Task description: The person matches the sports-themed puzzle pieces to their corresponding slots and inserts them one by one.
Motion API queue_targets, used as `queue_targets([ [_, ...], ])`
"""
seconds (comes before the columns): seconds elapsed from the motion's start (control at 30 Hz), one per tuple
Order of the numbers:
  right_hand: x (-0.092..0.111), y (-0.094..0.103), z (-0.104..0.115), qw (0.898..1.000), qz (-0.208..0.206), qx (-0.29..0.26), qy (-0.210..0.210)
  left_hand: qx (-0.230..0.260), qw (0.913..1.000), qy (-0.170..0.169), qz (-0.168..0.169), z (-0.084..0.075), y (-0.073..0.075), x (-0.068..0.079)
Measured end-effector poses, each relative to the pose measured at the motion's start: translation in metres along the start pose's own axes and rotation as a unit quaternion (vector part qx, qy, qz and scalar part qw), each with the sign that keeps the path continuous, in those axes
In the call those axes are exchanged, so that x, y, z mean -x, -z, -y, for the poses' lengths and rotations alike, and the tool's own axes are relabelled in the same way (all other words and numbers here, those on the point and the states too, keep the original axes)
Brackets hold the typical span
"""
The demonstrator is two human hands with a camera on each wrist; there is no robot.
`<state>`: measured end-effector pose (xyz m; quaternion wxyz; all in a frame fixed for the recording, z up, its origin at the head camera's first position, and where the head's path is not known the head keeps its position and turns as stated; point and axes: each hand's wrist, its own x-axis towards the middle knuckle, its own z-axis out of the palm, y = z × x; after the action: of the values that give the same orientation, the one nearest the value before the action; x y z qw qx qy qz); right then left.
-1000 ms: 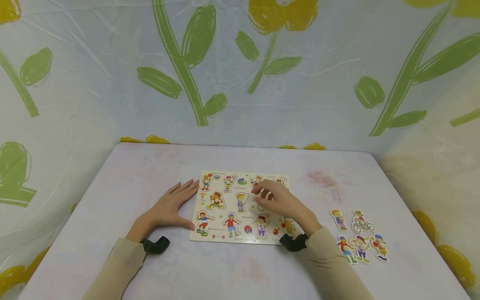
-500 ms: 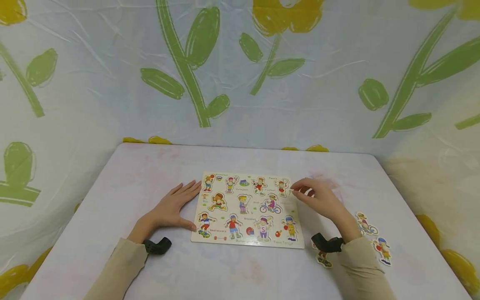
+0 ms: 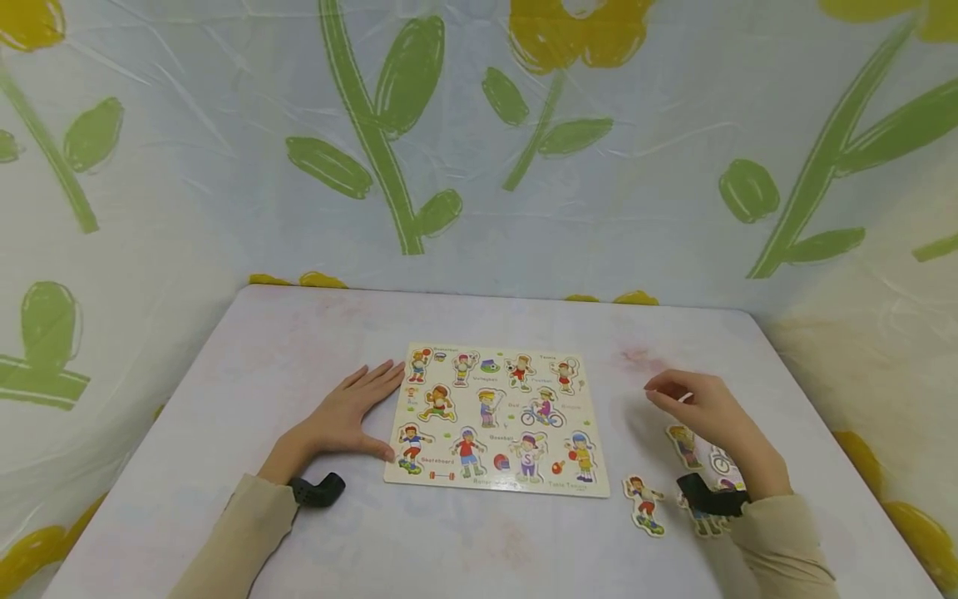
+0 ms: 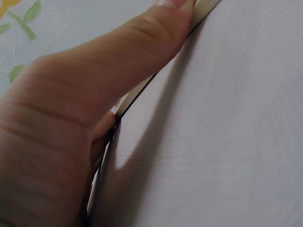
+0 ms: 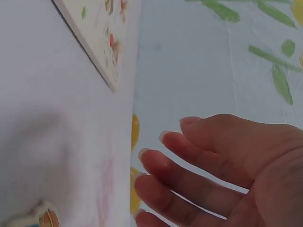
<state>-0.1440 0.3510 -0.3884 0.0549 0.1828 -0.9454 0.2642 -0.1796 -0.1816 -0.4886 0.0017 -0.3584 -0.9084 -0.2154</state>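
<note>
A cream puzzle board (image 3: 550, 478) with colourful sports figures lies flat on the table. My left hand (image 3: 346, 416) rests along its left edge with fingers spread; in the left wrist view the thumb (image 4: 142, 35) touches the board's edge. To the right of the board, my right hand (image 3: 699, 408) hovers above the table, fingers loosely bent and holding nothing. Below it lie loose figure pieces: a skateboarder piece (image 3: 644, 505), a fishing-figure piece (image 3: 683, 446) and a cyclist piece (image 3: 723, 462). The right wrist and its black camera mount partly hide several pieces.
The pale table (image 3: 479, 549) has its far edge against a flower-printed cloth backdrop (image 3: 539, 225). Similar cloth stands on both sides. A black wrist mount (image 3: 320, 491) sits on the left wrist, close to the tabletop.
My right hand has moved off the board to the right, over the loose pieces. The skateboarder piece has come into full view. My left hand stays at the board's left edge.
</note>
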Motion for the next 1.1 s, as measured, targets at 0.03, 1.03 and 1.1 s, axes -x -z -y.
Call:
queue_targets([
  [0.03, 0.002, 0.002, -0.003, 1.000, 0.002, 0.001, -0.001, 0.001, 1.0000, 0.000, 0.000, 0.000, 0.000, 0.000],
  [1.03, 0.022, 0.002, -0.025, 0.968, 0.161, 0.009, -0.193, -0.012, 0.9999, -0.005, 0.003, 0.001, -0.001, -0.001],
  [1.1, 0.022, 0.002, -0.025, 0.968, 0.161, 0.011, -0.194, -0.012, 0.9999, -0.005, 0.004, 0.001, -0.001, -0.001],
])
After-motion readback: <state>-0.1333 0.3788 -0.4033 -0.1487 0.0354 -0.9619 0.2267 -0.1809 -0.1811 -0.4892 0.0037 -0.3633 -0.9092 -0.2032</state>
